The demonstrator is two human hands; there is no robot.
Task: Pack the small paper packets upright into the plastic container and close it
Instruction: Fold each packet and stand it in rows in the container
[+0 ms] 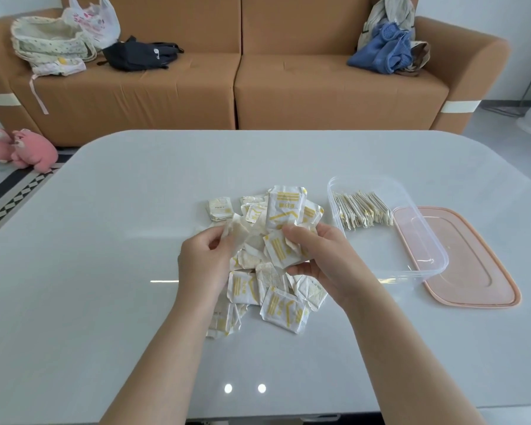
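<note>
Lying heaped mid-table, the packets (273, 299) sit under both hands: left hand (207, 259) pinches one, right hand (316, 256) grips another. At three o'clock the open container (442, 262) holds an upright row (362, 210), its lid (478, 271) against its four o'clock edge. Open table (129, 216) stretches toward nine o'clock.

A pale grey tabletop (120, 240) carries a loose heap of paper packets (267, 259); right of the heap, a clear plastic container (411, 259) overlaps a pink lid (472, 271).

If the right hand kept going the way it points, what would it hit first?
Probably the packets heaped just ahead of the right hand, then the left hand; depth is unclear.
</note>
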